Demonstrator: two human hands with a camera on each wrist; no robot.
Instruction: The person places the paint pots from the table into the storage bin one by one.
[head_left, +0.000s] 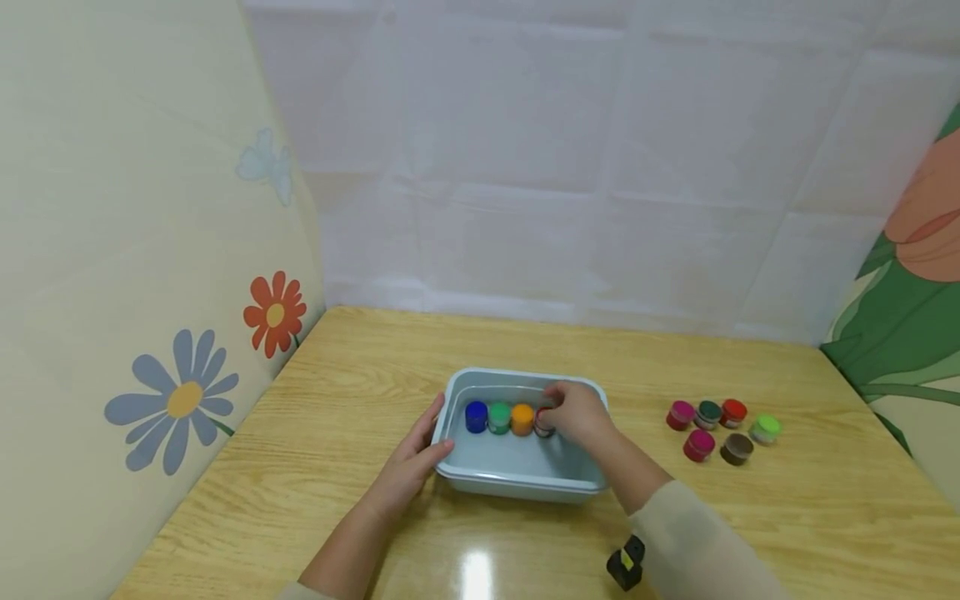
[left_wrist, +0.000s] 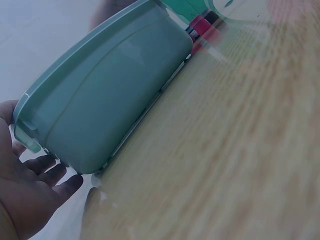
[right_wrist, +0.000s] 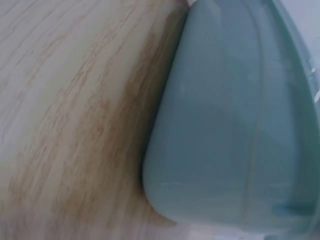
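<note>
A pale blue-grey plastic bin (head_left: 517,462) stands on the wooden table; its outer wall fills much of both wrist views. Inside it, a blue paint jar (head_left: 476,417), a green jar (head_left: 499,418) and an orange jar (head_left: 522,420) form a row. At the row's right end, my right hand (head_left: 583,414) reaches over the rim and pinches a dark red jar (head_left: 544,423), partly hidden by the fingers. My left hand (head_left: 411,457) grips the bin's left end, thumb over the rim and fingers along the outside. The left wrist view shows those fingers (left_wrist: 68,187) by the lower corner.
Right of the bin, several more jars stand loosely grouped on the table, among them a magenta jar (head_left: 699,446), a brown jar (head_left: 737,449) and a lime green jar (head_left: 766,429). A black wrist device (head_left: 627,563) sits by the right sleeve. Printed cloth hangs around the table.
</note>
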